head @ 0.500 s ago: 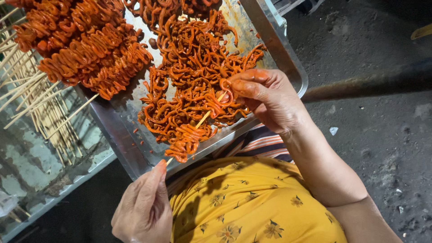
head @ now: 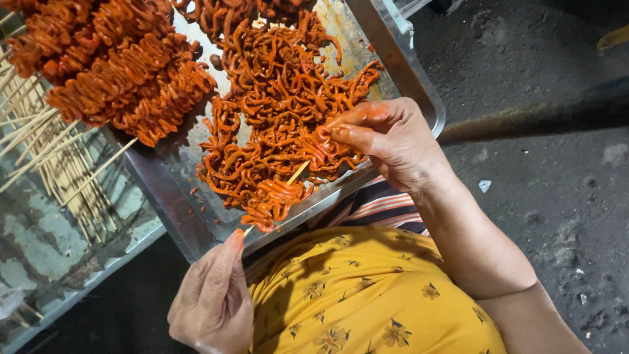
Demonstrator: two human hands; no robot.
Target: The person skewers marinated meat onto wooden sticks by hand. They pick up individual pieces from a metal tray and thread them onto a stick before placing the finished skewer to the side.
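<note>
My left hand (head: pixel 211 303) has its fingers closed, pinching the near end of a thin wooden skewer (head: pixel 298 172) at the near edge of the metal tray (head: pixel 171 194). My right hand (head: pixel 386 139) has fingers curled, sauce-stained, pressing a red marinated strip (head: pixel 325 149) onto the skewer's far end amid the loose strips (head: pixel 275 98). Finished skewers (head: pixel 124 78) lie far left.

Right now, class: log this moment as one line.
left hand: holds skewer end | right hand: threads orange strips | metal tray | finished skewers

Skewer pile (head: pixel 124 78) crowding tray (head: pixel 419 92) left
</note>
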